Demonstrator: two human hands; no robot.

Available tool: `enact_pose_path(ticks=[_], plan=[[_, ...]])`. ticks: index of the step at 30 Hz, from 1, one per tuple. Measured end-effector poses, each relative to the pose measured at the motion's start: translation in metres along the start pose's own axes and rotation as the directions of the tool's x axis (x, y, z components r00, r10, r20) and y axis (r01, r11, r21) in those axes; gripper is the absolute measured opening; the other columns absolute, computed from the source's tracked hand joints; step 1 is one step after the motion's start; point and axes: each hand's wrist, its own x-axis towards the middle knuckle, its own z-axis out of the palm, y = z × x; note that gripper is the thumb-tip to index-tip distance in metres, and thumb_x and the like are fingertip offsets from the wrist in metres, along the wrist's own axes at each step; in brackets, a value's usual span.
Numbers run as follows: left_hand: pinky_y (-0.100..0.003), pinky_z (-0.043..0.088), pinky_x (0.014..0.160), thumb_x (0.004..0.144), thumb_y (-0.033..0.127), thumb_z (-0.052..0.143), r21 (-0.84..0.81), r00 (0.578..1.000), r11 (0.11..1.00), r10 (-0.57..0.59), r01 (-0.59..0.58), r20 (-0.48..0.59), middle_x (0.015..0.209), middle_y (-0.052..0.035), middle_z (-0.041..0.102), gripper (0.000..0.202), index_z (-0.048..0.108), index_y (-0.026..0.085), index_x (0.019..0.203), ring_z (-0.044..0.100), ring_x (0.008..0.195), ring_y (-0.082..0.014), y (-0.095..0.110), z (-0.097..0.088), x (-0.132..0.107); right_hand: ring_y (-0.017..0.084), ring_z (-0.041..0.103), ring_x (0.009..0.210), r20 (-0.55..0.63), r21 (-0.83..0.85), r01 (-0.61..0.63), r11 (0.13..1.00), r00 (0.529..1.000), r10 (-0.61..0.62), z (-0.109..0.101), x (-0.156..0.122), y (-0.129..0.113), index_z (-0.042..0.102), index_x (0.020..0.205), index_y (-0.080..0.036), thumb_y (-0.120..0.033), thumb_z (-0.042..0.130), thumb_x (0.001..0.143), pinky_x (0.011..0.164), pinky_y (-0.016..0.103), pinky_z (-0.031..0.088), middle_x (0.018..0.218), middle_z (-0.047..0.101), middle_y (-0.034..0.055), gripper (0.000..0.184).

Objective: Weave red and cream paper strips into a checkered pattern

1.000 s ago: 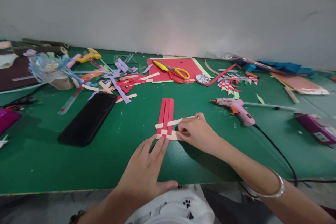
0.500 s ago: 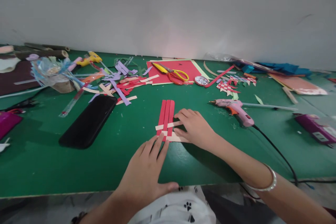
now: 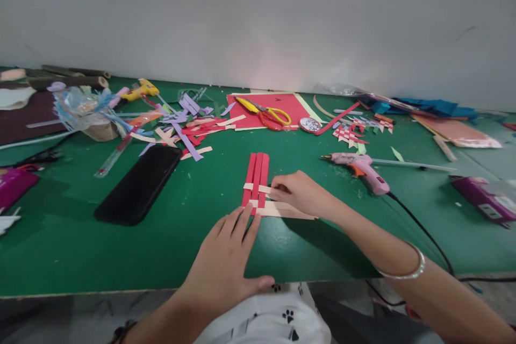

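Three upright red paper strips (image 3: 256, 172) lie side by side on the green table, with cream strips woven across them. My left hand (image 3: 226, 255) lies flat, its fingers spread and fingertips pressing the lower end of the weave. Its thumb points right, off the paper. My right hand (image 3: 300, 191) pinches the right end of a cream paper strip (image 3: 264, 188) that crosses the red strips. Below it, more cream strips (image 3: 284, 209) run out to the right from the weave's lower end, partly under my right hand.
Left of the weave lies a black phone (image 3: 139, 185). To the right rests a pink glue gun (image 3: 363, 168) with its cord trailing down. Behind are scissors (image 3: 264, 110) on red paper sheets, paper scraps (image 3: 193, 129), a tape roll (image 3: 310, 124) and a yellow glue gun (image 3: 141, 90).
My right hand has gone from spread fingers to a pinch on the cream strip. That strip now sits slightly higher and straighter across the red ones. My left hand stays put.
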Motion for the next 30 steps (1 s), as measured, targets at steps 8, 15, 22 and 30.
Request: enact_pose_path(ticks=[8, 15, 22, 30], plan=[[-0.048, 0.043, 0.087, 0.07, 0.062, 0.049, 0.056, 0.993, 0.998, -0.005, -0.001, 0.119, 0.13, -0.0226, 0.042, 0.08, 0.045, 0.006, 0.126, 0.045, 0.113, -0.0366, 0.002, -0.007, 0.003, 0.008, 0.042, 0.053, 0.088, 0.194, -0.054, 0.98, 0.995, 0.037, -0.009, 0.003, 0.004, 0.044, 0.067, -0.018, -0.025, 0.046, 0.083, 0.05, 0.02, 0.028, 0.06, 0.051, -0.0034, 0.018], [-0.045, 0.043, 0.087, 0.069, 0.063, 0.048, 0.055, 0.997, 0.998, 0.004, -0.008, 0.078, 0.13, -0.0206, 0.044, 0.08, 0.046, 0.007, 0.126, 0.046, 0.112, -0.0353, 0.001, -0.004, 0.001, 0.005, 0.047, 0.04, 0.25, 0.512, -0.255, 0.82, 0.958, 0.142, -0.013, 0.013, 0.007, 0.041, 0.083, -0.018, -0.015, 0.047, 0.08, 0.044, 0.017, 0.033, 0.055, 0.05, -0.0085, 0.008], [-0.044, 0.043, 0.087, 0.069, 0.063, 0.048, 0.058, 0.999, 0.998, 0.008, -0.012, 0.053, 0.128, -0.02, 0.046, 0.078, 0.047, 0.008, 0.125, 0.047, 0.111, -0.0342, 0.0, -0.003, 0.002, 0.005, 0.043, 0.037, 0.329, 0.468, -0.251, 0.847, 0.939, 0.097, -0.015, 0.012, 0.012, 0.049, 0.067, -0.016, -0.026, 0.04, 0.084, 0.041, 0.017, 0.031, 0.049, 0.049, -0.0058, 0.022], [-0.044, 0.042, 0.086, 0.069, 0.06, 0.05, 0.055, 0.998, 0.998, 0.006, -0.009, 0.064, 0.128, -0.0207, 0.046, 0.076, 0.048, 0.007, 0.124, 0.046, 0.111, -0.035, 0.001, -0.003, 0.002, 0.005, 0.036, 0.043, 0.268, 0.191, -0.034, 0.981, 0.963, -0.018, -0.018, 0.015, 0.003, 0.039, 0.051, -0.016, -0.018, 0.04, 0.082, 0.048, 0.02, 0.025, 0.045, 0.043, -0.0057, 0.031]])
